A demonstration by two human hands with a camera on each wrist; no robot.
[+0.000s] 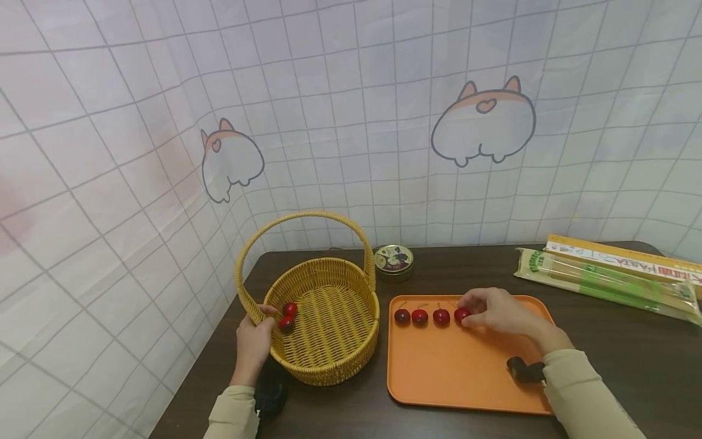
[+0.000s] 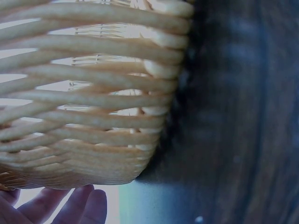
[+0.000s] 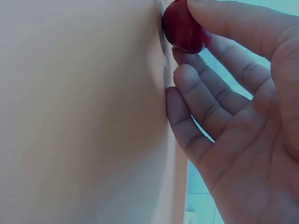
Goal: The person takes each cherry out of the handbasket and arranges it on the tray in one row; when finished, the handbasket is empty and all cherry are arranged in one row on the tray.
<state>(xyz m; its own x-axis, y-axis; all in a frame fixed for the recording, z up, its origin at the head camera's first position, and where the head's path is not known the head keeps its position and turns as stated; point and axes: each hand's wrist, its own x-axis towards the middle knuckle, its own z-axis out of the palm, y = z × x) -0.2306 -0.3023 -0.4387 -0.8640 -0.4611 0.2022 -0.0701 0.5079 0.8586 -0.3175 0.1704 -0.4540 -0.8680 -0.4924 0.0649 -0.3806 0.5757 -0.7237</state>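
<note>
A dark table [image 1: 603,353] stands against a tiled curtain. The left hand [image 1: 253,344] grips the basket [image 1: 329,366] rim beside two cherries [image 1: 287,316]. On the orange tray [image 1: 455,378], the right hand [image 1: 496,312] pinches the fourth cherry [image 1: 461,314] in a row.

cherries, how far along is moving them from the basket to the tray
Three dark red cherries already sit in a row on the flat orange plastic tray. In hand: the right hand pinches a fourth cherry at the row's end, touching the tray. Left: two cherries remain in the woven yellow wicker basket, whose rim the left hand holds.
</note>
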